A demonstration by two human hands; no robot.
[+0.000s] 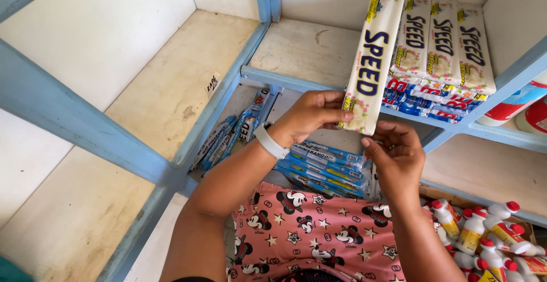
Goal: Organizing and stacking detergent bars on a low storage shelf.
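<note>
Both forearms raised forward, left hand [310,117] fingers curled in a pinch, right hand [395,155] palm up, fingertips pinching, wrists near together

Bare-armed, the person wears a white wristband [271,142] and pink cartoon-mouse print shorts [307,231] with stars.

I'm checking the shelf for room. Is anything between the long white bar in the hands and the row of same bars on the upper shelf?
Nothing visible. The left hand and right hand hold the bar just left of the row, and the bare shelf beside that row is open.
</note>
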